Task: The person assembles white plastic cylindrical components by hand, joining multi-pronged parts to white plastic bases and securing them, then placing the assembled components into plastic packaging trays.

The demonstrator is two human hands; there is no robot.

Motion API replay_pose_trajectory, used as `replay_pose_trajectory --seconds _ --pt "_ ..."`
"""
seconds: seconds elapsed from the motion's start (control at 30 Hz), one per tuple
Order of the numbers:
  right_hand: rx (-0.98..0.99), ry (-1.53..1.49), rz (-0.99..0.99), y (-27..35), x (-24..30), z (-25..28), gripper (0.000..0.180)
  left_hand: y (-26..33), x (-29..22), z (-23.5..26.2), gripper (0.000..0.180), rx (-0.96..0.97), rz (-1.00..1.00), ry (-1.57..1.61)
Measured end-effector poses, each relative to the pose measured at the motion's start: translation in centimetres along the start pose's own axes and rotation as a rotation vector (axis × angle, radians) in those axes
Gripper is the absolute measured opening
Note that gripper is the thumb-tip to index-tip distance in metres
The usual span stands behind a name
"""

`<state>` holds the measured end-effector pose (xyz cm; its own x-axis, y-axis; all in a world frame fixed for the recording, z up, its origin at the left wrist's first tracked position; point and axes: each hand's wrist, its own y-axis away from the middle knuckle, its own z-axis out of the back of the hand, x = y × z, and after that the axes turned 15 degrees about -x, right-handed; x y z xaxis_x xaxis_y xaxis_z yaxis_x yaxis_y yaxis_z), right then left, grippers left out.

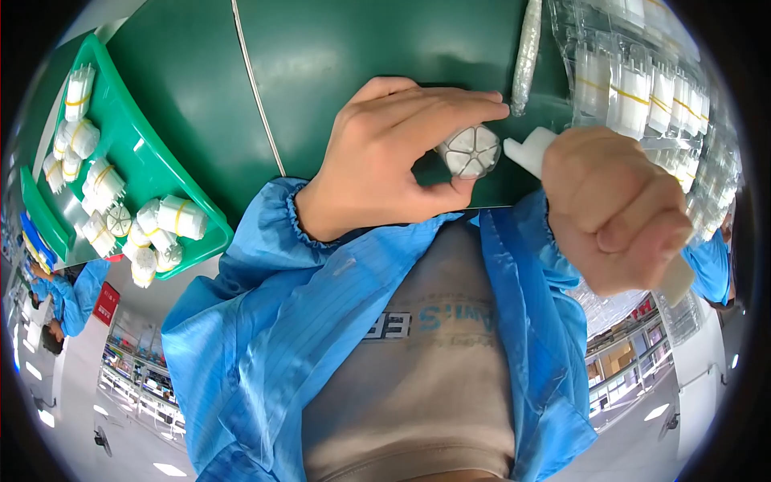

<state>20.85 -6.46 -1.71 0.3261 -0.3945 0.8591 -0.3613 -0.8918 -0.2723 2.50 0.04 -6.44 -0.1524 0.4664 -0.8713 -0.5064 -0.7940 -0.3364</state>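
- A co-worker in blue (84, 293) is visible at the far left edge, beyond the worktop.
- A green tray (144, 145) lies at the left, holding a loose group of white cylindrical bundles (183, 217), several with yellow bands; some stand on end, others lie tilted.
- A thin pale cord (259, 88) crosses the green worktop (361, 40) between the tray and the left hand.
- The left hand (381, 157) is partly spread: fingers arched over the far side, thumb at the near side, grasping a round segmented piece (470, 154) between them.
- The segmented piece is near the middle of the view. Its end face, showing white wedges divided by grey lines, points toward the camera.
- A white tool (528, 151) has its narrow tip just beside the piece, on the right, with a small gap visible.
- A clear wrapped roll (526, 60) lies on the worktop beyond the tool.
- The right hand (618, 209) is curled tightly around the tool, whose other end protrudes at the lower right.
- Clear plastic packaging (703, 193) at the right contains white banded bundles.
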Motion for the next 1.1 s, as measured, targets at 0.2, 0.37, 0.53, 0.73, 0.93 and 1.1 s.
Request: replay_pose_trajectory --seconds 0.2,0.37,0.53,0.73,0.93,1.1 --pt "0.003 0.070 0.011 -0.5 0.2 -0.3 0.046 -0.1 0.1 -0.4 0.055 -0.028 -0.024 0.016" --pt "0.032 0.031 0.009 -0.6 -0.2 -0.2 0.045 0.0 0.2 -0.3 0.055 -0.016 -0.011 0.016" --pt "0.065 0.043 0.004 -1.0 0.0 -0.7 0.045 0.0 0.4 -0.3 0.055 -0.017 -0.039 0.028" --pt "0.164 0.169 -0.048 -1.7 0.8 -1.5 0.046 -0.1 0.5 -0.4 0.052 -0.028 -0.045 0.034" --pt "0.172 0.282 -0.020 -1.5 0.8 -1.8 0.045 -0.3 0.2 0.0 0.053 0.063 -0.061 -0.016" --pt "0.072 0.450 0.065 -1.0 0.3 -3.6 0.041 -0.2 0.4 -0.5 0.053 0.030 -0.049 0.029"
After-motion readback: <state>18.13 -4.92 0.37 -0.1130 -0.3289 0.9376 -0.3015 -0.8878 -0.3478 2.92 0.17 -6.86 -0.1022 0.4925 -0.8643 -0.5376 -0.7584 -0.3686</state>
